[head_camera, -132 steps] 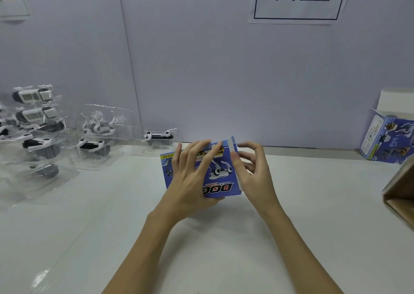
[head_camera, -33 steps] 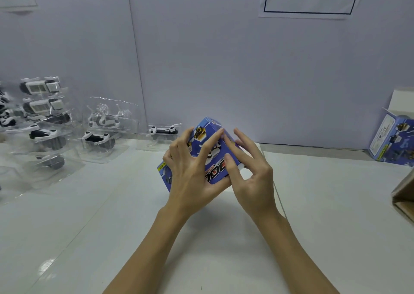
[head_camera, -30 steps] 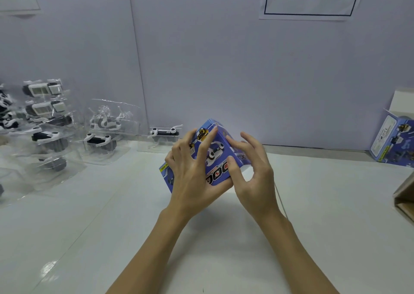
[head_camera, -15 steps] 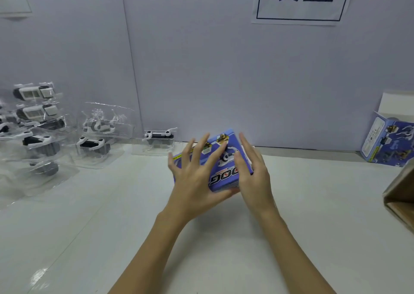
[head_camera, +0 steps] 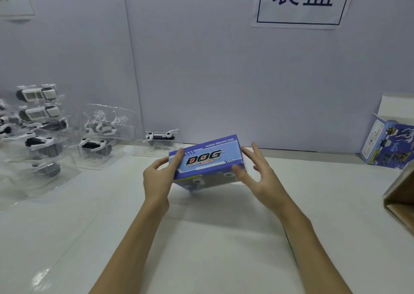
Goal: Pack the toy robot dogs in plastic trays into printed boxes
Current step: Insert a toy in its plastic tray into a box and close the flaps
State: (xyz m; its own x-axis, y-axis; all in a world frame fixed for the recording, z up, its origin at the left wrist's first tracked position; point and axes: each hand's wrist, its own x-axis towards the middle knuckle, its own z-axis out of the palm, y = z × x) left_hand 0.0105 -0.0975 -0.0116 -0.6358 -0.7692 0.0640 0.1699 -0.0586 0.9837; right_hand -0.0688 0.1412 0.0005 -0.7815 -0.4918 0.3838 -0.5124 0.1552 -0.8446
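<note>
A closed blue printed box (head_camera: 207, 158) marked "DOG" is held above the white table (head_camera: 201, 237), its long top face turned up toward me. My left hand (head_camera: 158, 178) grips its left end, thumb on top and fingers underneath. My right hand (head_camera: 257, 172) holds the right end, thumb against the front edge and fingers spread behind. Toy robot dogs in clear plastic trays (head_camera: 94, 146) lie at the left, with a single tray (head_camera: 160, 140) by the wall.
Stacked trays with dogs (head_camera: 37, 114) crowd the far left. An open printed box (head_camera: 391, 146) stands at the right by the wall. A cardboard carton (head_camera: 401, 199) juts in from the right edge. A paper sign (head_camera: 300, 2) hangs on the wall.
The box has been rotated from its front face to its long top face and lifted a little. My hands moved from lying over its front to holding its two ends.
</note>
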